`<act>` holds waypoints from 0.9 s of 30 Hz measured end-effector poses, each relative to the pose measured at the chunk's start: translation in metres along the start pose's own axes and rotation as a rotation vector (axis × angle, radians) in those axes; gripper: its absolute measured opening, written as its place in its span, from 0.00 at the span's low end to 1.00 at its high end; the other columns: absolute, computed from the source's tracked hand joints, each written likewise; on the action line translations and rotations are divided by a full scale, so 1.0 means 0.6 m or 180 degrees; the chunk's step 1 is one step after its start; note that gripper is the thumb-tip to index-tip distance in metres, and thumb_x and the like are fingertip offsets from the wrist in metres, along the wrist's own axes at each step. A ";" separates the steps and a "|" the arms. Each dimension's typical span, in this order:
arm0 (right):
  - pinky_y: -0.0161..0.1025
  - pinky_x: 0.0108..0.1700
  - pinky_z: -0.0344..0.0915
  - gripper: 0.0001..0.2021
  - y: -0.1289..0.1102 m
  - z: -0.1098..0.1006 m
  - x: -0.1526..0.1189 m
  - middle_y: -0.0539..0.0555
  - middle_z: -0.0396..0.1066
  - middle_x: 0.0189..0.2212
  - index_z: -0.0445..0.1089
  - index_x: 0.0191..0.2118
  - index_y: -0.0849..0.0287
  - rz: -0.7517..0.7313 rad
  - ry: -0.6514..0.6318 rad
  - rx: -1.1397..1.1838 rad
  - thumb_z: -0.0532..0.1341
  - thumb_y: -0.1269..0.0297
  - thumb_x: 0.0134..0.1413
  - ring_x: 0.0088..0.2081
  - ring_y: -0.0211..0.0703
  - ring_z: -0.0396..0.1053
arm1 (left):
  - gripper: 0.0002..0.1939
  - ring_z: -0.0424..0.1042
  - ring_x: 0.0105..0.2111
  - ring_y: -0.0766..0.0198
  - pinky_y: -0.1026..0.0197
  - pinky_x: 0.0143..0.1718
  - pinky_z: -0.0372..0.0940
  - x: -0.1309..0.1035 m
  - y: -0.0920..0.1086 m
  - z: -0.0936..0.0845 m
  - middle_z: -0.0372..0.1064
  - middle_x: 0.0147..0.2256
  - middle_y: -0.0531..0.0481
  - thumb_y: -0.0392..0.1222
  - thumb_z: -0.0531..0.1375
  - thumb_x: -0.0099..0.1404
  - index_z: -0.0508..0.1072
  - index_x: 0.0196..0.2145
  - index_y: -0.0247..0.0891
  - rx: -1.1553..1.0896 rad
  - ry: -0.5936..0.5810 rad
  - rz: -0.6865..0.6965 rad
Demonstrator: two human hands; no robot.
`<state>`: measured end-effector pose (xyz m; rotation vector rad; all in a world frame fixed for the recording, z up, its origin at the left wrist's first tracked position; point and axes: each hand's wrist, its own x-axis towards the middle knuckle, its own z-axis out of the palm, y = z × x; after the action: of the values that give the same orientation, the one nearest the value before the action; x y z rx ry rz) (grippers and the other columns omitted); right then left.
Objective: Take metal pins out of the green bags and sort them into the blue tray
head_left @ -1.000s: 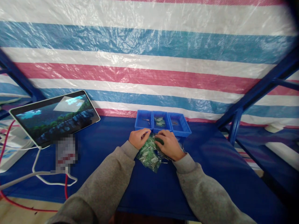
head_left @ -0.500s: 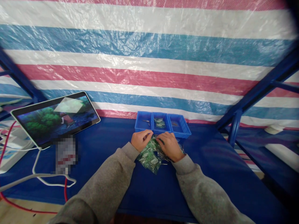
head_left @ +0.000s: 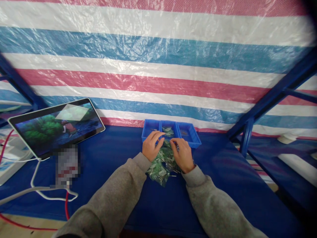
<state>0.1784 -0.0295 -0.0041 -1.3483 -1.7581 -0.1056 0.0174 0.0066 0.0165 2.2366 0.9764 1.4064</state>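
Note:
Small clear green-tinted bags (head_left: 159,172) with silvery pin-like pieces inside lie in a pile on the blue table (head_left: 163,205). Just behind the pile stands a blue three-compartment tray (head_left: 198,144). Its left compartment holds a few thin metal pieces (head_left: 154,130), the middle one small bags (head_left: 168,131), and the right one a small item too tiny to make out. My left hand (head_left: 151,145) is over the pile's left side, by the tray's front edge, thumb and fingers apart. My right hand (head_left: 182,153) is at the pile's upper right, fingers bent together; whatever they hold is too small to tell.
A tablet (head_left: 59,127) showing a video leans at the left, with a blurred-out object (head_left: 66,167) before it. White and red cables (head_left: 66,205) run along the left side. Blue metal frame bars (head_left: 247,132) stand at the right, before a striped sheet (head_left: 148,79).
My left hand has lifted slightly toward the tray, and its fingers have parted. My right hand's fingers have drawn in a little. The whole view has shifted slightly.

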 end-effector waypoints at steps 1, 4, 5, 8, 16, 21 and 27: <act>0.42 0.40 0.58 0.10 -0.001 -0.001 0.000 0.55 0.71 0.33 0.67 0.37 0.59 0.0011 0.0052 0.0028 0.50 0.63 0.62 0.36 0.45 0.65 | 0.15 0.69 0.39 0.63 0.61 0.39 0.65 -0.002 -0.003 -0.001 0.68 0.47 0.44 0.43 0.52 0.67 0.69 0.49 0.39 0.0049 -0.0037 0.0058; 0.42 0.41 0.60 0.10 -0.006 -0.007 0.001 0.55 0.70 0.33 0.67 0.37 0.59 0.0041 0.0180 0.0206 0.51 0.63 0.62 0.37 0.45 0.66 | 0.18 0.68 0.42 0.60 0.58 0.43 0.65 -0.007 -0.011 -0.008 0.69 0.47 0.45 0.44 0.55 0.65 0.66 0.52 0.40 0.0108 -0.0187 0.0187; 0.42 0.41 0.61 0.09 -0.009 -0.009 0.001 0.55 0.70 0.33 0.67 0.37 0.59 0.0049 0.0202 0.0300 0.51 0.63 0.62 0.37 0.45 0.66 | 0.19 0.68 0.42 0.60 0.57 0.43 0.65 -0.008 -0.012 -0.010 0.69 0.47 0.45 0.45 0.56 0.64 0.66 0.52 0.39 0.0088 -0.0232 0.0203; 0.40 0.40 0.63 0.08 -0.017 -0.014 0.003 0.55 0.70 0.34 0.67 0.37 0.59 0.0053 0.0260 0.0575 0.52 0.65 0.61 0.37 0.43 0.67 | 0.20 0.69 0.38 0.60 0.57 0.41 0.65 -0.012 -0.014 -0.013 0.72 0.42 0.45 0.47 0.58 0.62 0.67 0.51 0.38 0.0016 -0.0316 0.0211; 0.40 0.39 0.65 0.08 -0.020 -0.015 0.004 0.54 0.71 0.32 0.68 0.35 0.58 0.0055 0.0362 0.0732 0.53 0.63 0.61 0.34 0.42 0.68 | 0.13 0.68 0.28 0.64 0.62 0.34 0.64 -0.020 -0.012 -0.007 0.73 0.29 0.46 0.46 0.60 0.61 0.75 0.36 0.33 -0.0039 -0.0208 0.0219; 0.41 0.41 0.65 0.08 -0.025 -0.017 0.006 0.55 0.71 0.35 0.69 0.39 0.57 0.0120 0.0253 0.0937 0.54 0.61 0.59 0.37 0.43 0.69 | 0.12 0.67 0.24 0.66 0.63 0.29 0.62 -0.019 -0.009 -0.009 0.72 0.27 0.47 0.46 0.59 0.61 0.76 0.33 0.33 -0.0120 -0.0142 -0.0020; 0.38 0.34 0.63 0.08 -0.023 -0.014 0.006 0.52 0.71 0.30 0.70 0.35 0.58 0.0324 -0.0374 0.1063 0.59 0.59 0.55 0.31 0.41 0.67 | 0.09 0.70 0.26 0.64 0.63 0.31 0.64 -0.020 -0.012 -0.012 0.73 0.26 0.48 0.43 0.61 0.59 0.75 0.28 0.34 -0.0380 -0.0100 -0.0350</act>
<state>0.1717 -0.0370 0.0091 -1.2136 -1.7087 0.3164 0.0048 0.0027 0.0077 2.0803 0.9631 1.3416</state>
